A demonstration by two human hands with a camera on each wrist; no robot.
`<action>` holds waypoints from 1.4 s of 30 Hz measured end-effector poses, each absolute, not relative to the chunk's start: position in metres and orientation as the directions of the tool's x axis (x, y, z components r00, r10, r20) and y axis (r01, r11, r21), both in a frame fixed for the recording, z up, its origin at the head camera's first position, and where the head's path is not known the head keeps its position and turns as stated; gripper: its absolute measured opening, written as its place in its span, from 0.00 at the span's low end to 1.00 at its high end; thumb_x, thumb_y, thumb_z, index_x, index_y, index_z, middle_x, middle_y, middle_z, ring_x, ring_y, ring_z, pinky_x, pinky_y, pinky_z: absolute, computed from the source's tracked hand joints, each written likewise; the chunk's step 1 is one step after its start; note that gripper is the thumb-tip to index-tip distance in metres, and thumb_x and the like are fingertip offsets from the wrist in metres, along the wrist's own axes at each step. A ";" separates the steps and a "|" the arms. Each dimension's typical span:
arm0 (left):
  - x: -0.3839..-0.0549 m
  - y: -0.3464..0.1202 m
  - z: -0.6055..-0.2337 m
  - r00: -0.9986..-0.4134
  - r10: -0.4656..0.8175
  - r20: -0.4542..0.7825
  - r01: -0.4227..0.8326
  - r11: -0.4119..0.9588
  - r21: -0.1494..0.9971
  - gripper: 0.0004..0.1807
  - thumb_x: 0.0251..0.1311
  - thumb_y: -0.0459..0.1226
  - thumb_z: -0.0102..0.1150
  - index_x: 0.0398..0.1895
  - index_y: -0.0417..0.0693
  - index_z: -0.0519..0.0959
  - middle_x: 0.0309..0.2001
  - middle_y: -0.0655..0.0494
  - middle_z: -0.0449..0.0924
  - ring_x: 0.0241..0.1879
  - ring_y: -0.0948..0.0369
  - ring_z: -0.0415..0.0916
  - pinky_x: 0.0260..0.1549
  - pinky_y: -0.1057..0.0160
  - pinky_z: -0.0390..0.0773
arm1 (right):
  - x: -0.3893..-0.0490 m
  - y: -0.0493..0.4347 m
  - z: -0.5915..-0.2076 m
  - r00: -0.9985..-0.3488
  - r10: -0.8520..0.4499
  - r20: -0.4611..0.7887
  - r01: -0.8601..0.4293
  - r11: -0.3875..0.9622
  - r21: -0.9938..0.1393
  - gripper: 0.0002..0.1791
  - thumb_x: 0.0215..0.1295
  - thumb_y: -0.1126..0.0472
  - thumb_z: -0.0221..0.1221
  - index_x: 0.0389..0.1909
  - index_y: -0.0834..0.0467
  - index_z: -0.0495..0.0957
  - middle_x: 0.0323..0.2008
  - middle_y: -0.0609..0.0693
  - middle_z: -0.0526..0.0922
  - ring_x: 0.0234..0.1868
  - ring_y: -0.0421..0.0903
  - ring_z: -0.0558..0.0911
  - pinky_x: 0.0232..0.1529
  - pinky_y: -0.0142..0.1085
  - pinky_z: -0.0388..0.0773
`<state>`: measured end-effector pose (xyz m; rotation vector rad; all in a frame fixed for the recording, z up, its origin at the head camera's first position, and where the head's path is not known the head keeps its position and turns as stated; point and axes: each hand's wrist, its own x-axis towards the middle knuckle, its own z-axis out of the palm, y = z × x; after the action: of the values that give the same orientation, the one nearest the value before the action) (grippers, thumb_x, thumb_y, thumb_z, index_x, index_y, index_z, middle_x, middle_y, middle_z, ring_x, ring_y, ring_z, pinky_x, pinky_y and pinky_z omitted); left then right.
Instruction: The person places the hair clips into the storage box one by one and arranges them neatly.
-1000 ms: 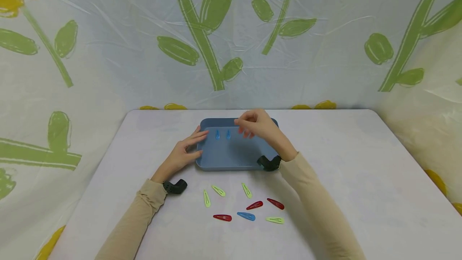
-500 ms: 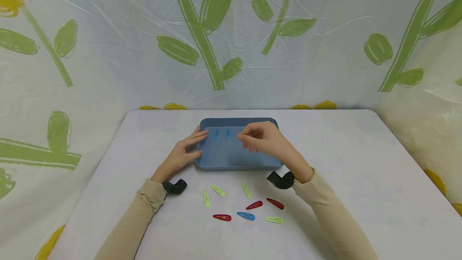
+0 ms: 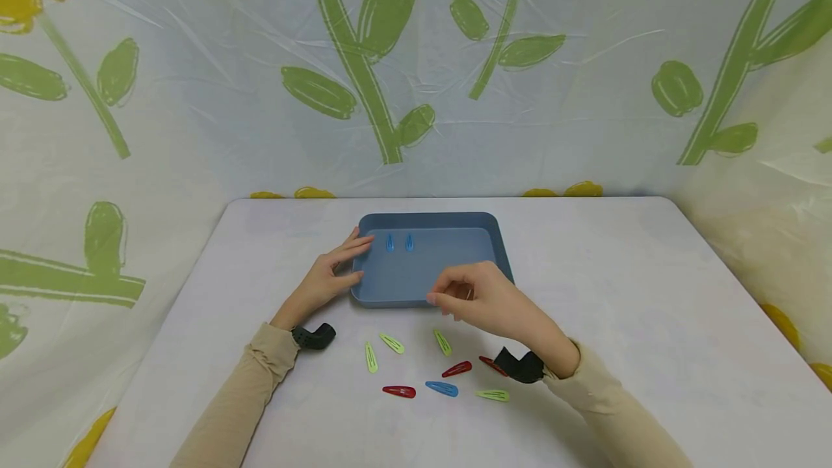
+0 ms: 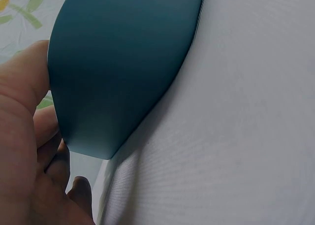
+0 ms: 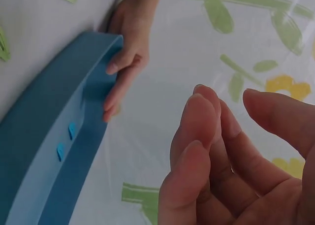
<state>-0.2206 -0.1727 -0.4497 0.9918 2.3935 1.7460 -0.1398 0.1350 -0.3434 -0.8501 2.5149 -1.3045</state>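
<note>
My left hand (image 3: 328,273) rests at the left end of a blue-grey tray (image 3: 422,287), its fairly straight fingers reaching over the rim. In the left wrist view the thumb touches the tray's outer wall (image 4: 118,62). Two blue snap hair clips (image 3: 390,242) stand side by side in the tray's far left part. Over the tray's front edge hovers my right hand (image 3: 477,295). Its thumb and fingertips are apart in the right wrist view, with nothing between them. Below it on the table lie a light green hair clip (image 3: 443,342) and a red hair clip (image 3: 457,369).
More hair clips lie in front of the tray: a blue one (image 3: 442,388), a red one (image 3: 399,391), and light green ones (image 3: 371,357). Another red clip (image 3: 489,363) is partly covered by the right wrist's black camera (image 3: 520,365). A flower-patterned sheet (image 3: 214,92) hangs behind the table.
My right hand has drawn back from the tray's far side toward its front edge, nearer the loose clips. My left hand and the two blue clips in the tray have stayed in place.
</note>
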 end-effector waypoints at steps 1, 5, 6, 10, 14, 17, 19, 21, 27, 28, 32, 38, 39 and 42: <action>-0.221 -0.173 -0.450 -0.797 0.498 0.341 0.476 0.171 0.862 0.30 0.60 0.18 0.58 0.67 0.24 0.66 0.72 0.34 0.60 0.77 0.44 0.39 0.73 0.53 0.47 | -0.138 0.135 -0.345 -0.815 -0.572 0.091 -0.406 0.453 -0.794 0.04 0.68 0.57 0.62 0.34 0.49 0.85 0.24 0.40 0.82 0.22 0.40 0.79 0.24 0.35 0.78; -0.221 -0.173 -0.451 -0.796 0.501 0.340 0.476 0.169 0.863 0.30 0.60 0.18 0.58 0.67 0.24 0.66 0.72 0.34 0.60 0.77 0.43 0.38 0.73 0.54 0.47 | -0.134 0.133 -0.351 -0.780 -0.621 0.083 -0.440 0.449 -0.777 0.04 0.68 0.57 0.63 0.34 0.50 0.85 0.24 0.38 0.81 0.22 0.38 0.78 0.24 0.33 0.77; -0.221 -0.174 -0.451 -0.795 0.502 0.340 0.476 0.169 0.863 0.30 0.59 0.18 0.58 0.67 0.24 0.66 0.72 0.34 0.60 0.77 0.43 0.38 0.73 0.55 0.47 | -0.134 0.132 -0.353 -0.766 -0.638 0.082 -0.452 0.444 -0.774 0.04 0.68 0.58 0.63 0.34 0.51 0.85 0.24 0.38 0.81 0.23 0.37 0.78 0.25 0.33 0.77; -0.221 -0.174 -0.451 -0.795 0.500 0.342 0.479 0.173 0.861 0.30 0.59 0.18 0.58 0.66 0.24 0.66 0.71 0.32 0.60 0.77 0.42 0.38 0.73 0.56 0.48 | -0.136 0.130 -0.359 -0.700 -0.712 0.060 -0.494 0.421 -0.761 0.03 0.67 0.59 0.64 0.34 0.51 0.85 0.24 0.39 0.82 0.25 0.35 0.78 0.28 0.32 0.78; -0.222 -0.174 -0.451 -0.796 0.499 0.343 0.477 0.169 0.862 0.30 0.60 0.18 0.58 0.67 0.24 0.66 0.72 0.33 0.60 0.77 0.44 0.38 0.73 0.60 0.50 | -0.139 0.128 -0.366 -0.645 -0.764 0.006 -0.515 0.428 -0.743 0.02 0.65 0.60 0.65 0.32 0.52 0.85 0.24 0.39 0.83 0.25 0.34 0.79 0.28 0.31 0.78; -0.227 -0.175 -0.459 -0.792 0.500 0.350 0.481 0.158 0.862 0.30 0.60 0.18 0.57 0.68 0.26 0.66 0.72 0.36 0.60 0.78 0.47 0.37 0.72 0.64 0.51 | -0.139 0.126 -0.370 -0.630 -0.776 -0.042 -0.528 0.467 -0.710 0.03 0.63 0.61 0.67 0.30 0.51 0.86 0.23 0.36 0.82 0.24 0.33 0.78 0.25 0.29 0.77; -0.231 -0.178 -0.468 -0.790 0.499 0.355 0.486 0.159 0.859 0.30 0.61 0.19 0.58 0.68 0.28 0.66 0.73 0.39 0.60 0.78 0.51 0.37 0.72 0.65 0.50 | -0.138 0.124 -0.371 -0.626 -0.776 -0.074 -0.538 0.499 -0.679 0.03 0.60 0.62 0.69 0.28 0.50 0.86 0.23 0.34 0.80 0.24 0.33 0.77 0.24 0.29 0.76; -0.235 -0.180 -0.475 -0.790 0.498 0.356 0.487 0.157 0.859 0.31 0.62 0.21 0.59 0.69 0.30 0.66 0.74 0.43 0.60 0.78 0.54 0.38 0.72 0.65 0.50 | -0.136 0.122 -0.372 -0.625 -0.773 -0.108 -0.546 0.532 -0.648 0.04 0.59 0.62 0.70 0.27 0.50 0.86 0.22 0.33 0.79 0.23 0.32 0.76 0.23 0.28 0.74; -0.234 -0.180 -0.473 -0.798 0.493 0.347 0.479 0.167 0.862 0.31 0.61 0.21 0.59 0.69 0.31 0.67 0.74 0.43 0.60 0.78 0.54 0.38 0.73 0.62 0.49 | -0.132 0.116 -0.376 -0.623 -0.765 -0.163 -0.567 0.585 -0.580 0.06 0.55 0.65 0.70 0.23 0.52 0.86 0.18 0.33 0.77 0.20 0.31 0.73 0.24 0.27 0.72; -0.232 -0.178 -0.469 -0.800 0.492 0.345 0.476 0.170 0.863 0.31 0.61 0.20 0.59 0.69 0.30 0.66 0.73 0.41 0.60 0.78 0.52 0.38 0.73 0.60 0.49 | -0.131 0.115 -0.377 -0.624 -0.764 -0.167 -0.571 0.591 -0.570 0.06 0.55 0.66 0.70 0.22 0.52 0.86 0.18 0.33 0.77 0.20 0.31 0.72 0.25 0.27 0.72; -0.224 -0.174 -0.454 -0.803 0.495 0.332 0.469 0.180 0.865 0.30 0.60 0.18 0.58 0.67 0.26 0.66 0.72 0.34 0.60 0.78 0.45 0.37 0.73 0.55 0.48 | -0.128 0.113 -0.381 -0.634 -0.751 -0.186 -0.579 0.620 -0.529 0.07 0.51 0.65 0.71 0.20 0.51 0.85 0.17 0.33 0.75 0.21 0.32 0.71 0.25 0.27 0.71; -0.220 -0.172 -0.447 -0.803 0.498 0.328 0.468 0.185 0.864 0.30 0.60 0.18 0.58 0.67 0.25 0.66 0.71 0.33 0.60 0.77 0.43 0.38 0.72 0.53 0.48 | -0.123 0.108 -0.385 -0.641 -0.732 -0.231 -0.570 0.655 -0.496 0.12 0.50 0.64 0.74 0.15 0.49 0.81 0.14 0.35 0.73 0.22 0.33 0.71 0.24 0.28 0.70; -0.220 -0.172 -0.447 -0.803 0.497 0.329 0.468 0.183 0.865 0.30 0.60 0.18 0.58 0.67 0.25 0.66 0.71 0.33 0.60 0.77 0.43 0.38 0.72 0.53 0.48 | -0.123 0.108 -0.386 -0.643 -0.728 -0.239 -0.567 0.662 -0.490 0.13 0.49 0.63 0.74 0.14 0.49 0.81 0.14 0.35 0.73 0.23 0.33 0.71 0.24 0.28 0.70; -0.220 -0.172 -0.447 -0.804 0.496 0.328 0.467 0.183 0.865 0.30 0.60 0.18 0.58 0.67 0.24 0.66 0.71 0.33 0.60 0.77 0.43 0.38 0.73 0.53 0.48 | -0.121 0.105 -0.389 -0.651 -0.712 -0.261 -0.567 0.686 -0.457 0.14 0.47 0.62 0.76 0.14 0.48 0.80 0.14 0.35 0.73 0.23 0.34 0.70 0.24 0.29 0.70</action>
<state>-0.2202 -0.1723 -0.4472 0.9754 2.3954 1.7358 -0.1212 0.1053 -0.3890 -0.9935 2.4757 -0.4715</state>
